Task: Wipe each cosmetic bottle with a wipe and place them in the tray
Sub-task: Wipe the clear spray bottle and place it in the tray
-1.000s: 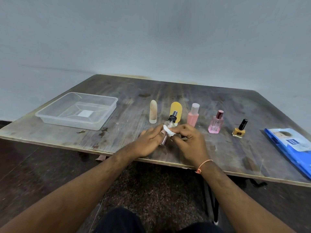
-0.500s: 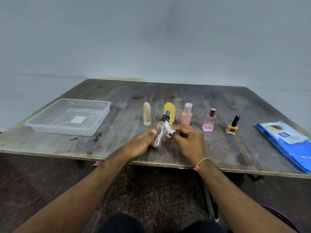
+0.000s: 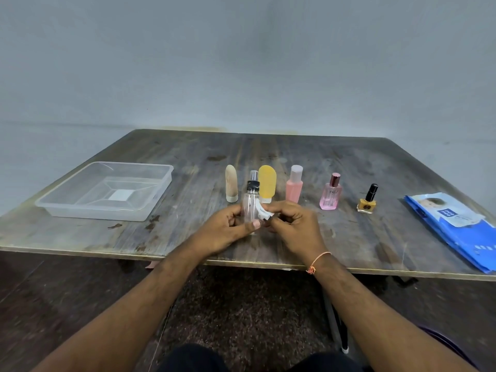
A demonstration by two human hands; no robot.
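We grip the clear spray bottle (image 3: 251, 209) upright in our left hand (image 3: 228, 226) above the tabletop (image 3: 349, 237) edge so our right hand (image 3: 291, 224) can rub the pinched wipe (image 3: 262, 212) on it; tray (image 3: 150, 208) sits empty at left.

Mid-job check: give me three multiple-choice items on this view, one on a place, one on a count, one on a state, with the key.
1. The tray lies:
A. on the table's left
B. on the table's right
C. on the floor

2. Bottles standing on the table, not counting the held one:
A. three
B. five
C. seven

3. The clear spray bottle is:
A. in the tray
B. lying on the table
C. held in the left hand

Key: 1 A, it sits left of the bottle row. 2 B, five stand in a row. 3 C, while the right hand holds the wipe against it.
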